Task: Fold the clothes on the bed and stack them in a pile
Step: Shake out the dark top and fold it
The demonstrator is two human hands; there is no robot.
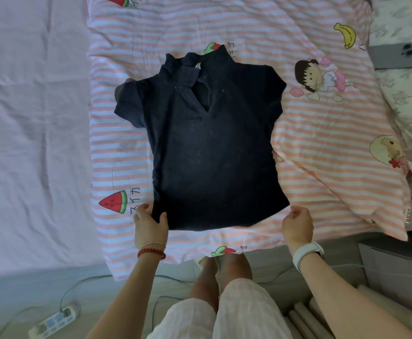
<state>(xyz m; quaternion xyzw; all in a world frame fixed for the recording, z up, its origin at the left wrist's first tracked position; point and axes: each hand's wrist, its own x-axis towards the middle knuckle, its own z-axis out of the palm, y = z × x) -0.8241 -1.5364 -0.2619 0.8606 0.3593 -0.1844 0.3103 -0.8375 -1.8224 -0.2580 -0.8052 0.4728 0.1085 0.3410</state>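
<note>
Left hand [150, 225], right hand [297, 226] pinch hem | navy shirt [212, 148] flat

Quilt [249, 28] around shirt [212, 143] open both sides; phone [395, 56] far right, probably well clear of hands.

Katakana スイカ beside watermelon print [114, 201] on striped quilt cover [297, 133], other printed characters unreadable
</note>
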